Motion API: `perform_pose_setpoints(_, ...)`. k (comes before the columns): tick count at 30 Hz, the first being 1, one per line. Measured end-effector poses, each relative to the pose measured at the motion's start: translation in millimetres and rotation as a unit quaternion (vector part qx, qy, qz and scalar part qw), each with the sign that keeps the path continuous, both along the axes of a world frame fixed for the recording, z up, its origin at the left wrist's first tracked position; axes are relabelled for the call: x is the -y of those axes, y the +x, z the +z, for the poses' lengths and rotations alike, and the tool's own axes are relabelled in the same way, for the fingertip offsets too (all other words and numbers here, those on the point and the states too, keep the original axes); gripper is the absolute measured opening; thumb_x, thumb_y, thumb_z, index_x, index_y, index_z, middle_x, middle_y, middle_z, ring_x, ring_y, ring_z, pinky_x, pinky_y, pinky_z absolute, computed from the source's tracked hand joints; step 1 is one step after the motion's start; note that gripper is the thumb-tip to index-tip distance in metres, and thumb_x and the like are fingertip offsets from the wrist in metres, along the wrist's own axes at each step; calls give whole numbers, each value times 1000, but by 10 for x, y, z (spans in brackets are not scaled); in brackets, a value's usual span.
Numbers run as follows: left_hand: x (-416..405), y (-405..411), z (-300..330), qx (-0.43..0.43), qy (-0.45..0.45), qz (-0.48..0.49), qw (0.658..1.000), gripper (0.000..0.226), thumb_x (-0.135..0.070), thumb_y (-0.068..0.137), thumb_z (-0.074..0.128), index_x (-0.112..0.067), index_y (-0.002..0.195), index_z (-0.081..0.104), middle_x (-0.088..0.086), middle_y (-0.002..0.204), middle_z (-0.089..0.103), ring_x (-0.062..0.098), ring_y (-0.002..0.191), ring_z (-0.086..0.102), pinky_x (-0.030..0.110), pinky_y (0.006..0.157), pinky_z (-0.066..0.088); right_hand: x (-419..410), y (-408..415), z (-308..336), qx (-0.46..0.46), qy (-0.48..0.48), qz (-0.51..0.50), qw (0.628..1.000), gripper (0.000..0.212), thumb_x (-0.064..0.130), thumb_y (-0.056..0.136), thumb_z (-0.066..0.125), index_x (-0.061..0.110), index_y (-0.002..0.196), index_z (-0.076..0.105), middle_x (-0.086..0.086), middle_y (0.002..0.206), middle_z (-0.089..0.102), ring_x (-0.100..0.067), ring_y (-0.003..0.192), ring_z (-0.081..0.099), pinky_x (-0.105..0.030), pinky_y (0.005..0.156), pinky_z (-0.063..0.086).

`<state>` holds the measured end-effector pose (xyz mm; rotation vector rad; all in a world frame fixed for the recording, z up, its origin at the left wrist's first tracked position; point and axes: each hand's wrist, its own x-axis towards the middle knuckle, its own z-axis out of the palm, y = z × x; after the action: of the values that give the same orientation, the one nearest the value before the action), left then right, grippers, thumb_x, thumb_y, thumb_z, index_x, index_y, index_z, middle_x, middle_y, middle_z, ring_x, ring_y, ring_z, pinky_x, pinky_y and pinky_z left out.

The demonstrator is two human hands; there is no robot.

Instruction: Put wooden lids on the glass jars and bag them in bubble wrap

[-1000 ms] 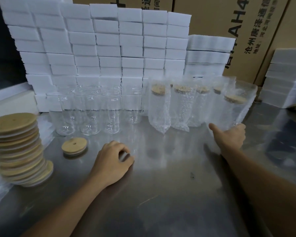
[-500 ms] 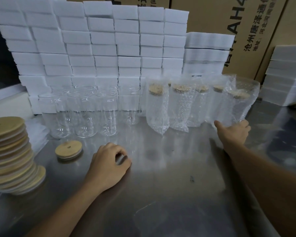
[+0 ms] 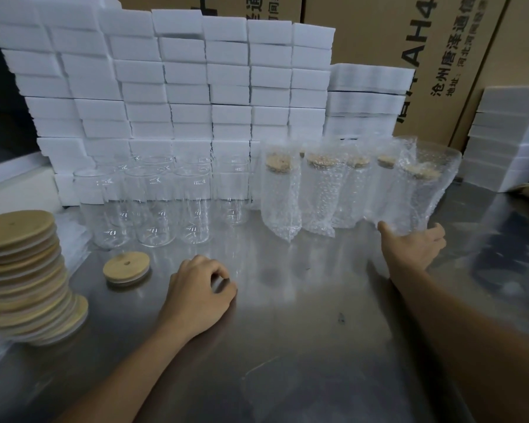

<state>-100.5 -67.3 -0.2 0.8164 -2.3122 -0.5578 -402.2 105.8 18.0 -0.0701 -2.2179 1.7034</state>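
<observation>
Several bare glass jars [image 3: 156, 206] stand at the back left of the steel table [image 3: 287, 346]. To their right stand several lidded jars in bubble wrap bags [image 3: 280, 196]. My right hand [image 3: 414, 248] holds the bottom of the rightmost bagged jar [image 3: 419, 196], thumb on its left side. My left hand [image 3: 200, 293] rests on the table with its fingers curled, holding nothing that I can see. One wooden lid [image 3: 126, 267] lies flat to the left of that hand. A tall leaning stack of wooden lids [image 3: 22, 276] stands at the left edge.
A wall of white foam blocks [image 3: 180, 87] rises behind the jars. Brown cardboard cartons [image 3: 409, 41] stand behind it, and more foam blocks [image 3: 507, 135] are piled at the far right. Flat plastic sheets [image 3: 74, 236] lie by the lid stack.
My right hand has pushed the rightmost bagged jar slightly back towards the row. My left hand has stayed in place on the table.
</observation>
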Motion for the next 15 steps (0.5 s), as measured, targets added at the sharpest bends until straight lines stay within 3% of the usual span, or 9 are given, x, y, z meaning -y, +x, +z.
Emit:
perform_pose_setpoints(6,-23,0,24,-4,12,3,1000,19,-24,78,73,-30,67,58,-12,83,54,16,87,50,35,84,42,145,366,-44,-33,-68,-11,997,69,21,85,76,2,141,40,-22,141,41,-39,127,44,-38,102,34)
perform_pose_setpoints(10,-34,-1,39,-14,32,7,999,19,-21,79,72,-30,69,58,-9,86,57,18,90,54,36,87,44,341,635,-82,-28,-75,38,996,53,20,86,73,4,130,48,-17,130,52,-36,120,51,-46,106,41)
perform_pose_setpoints(15,-45,10,40,-54,45,32,997,13,-23,81,72,-29,80,61,-9,94,59,0,78,56,25,78,42,701,1094,-108,-19,-90,113,989,37,21,89,70,9,120,55,-8,117,60,-27,112,58,-38,96,46)
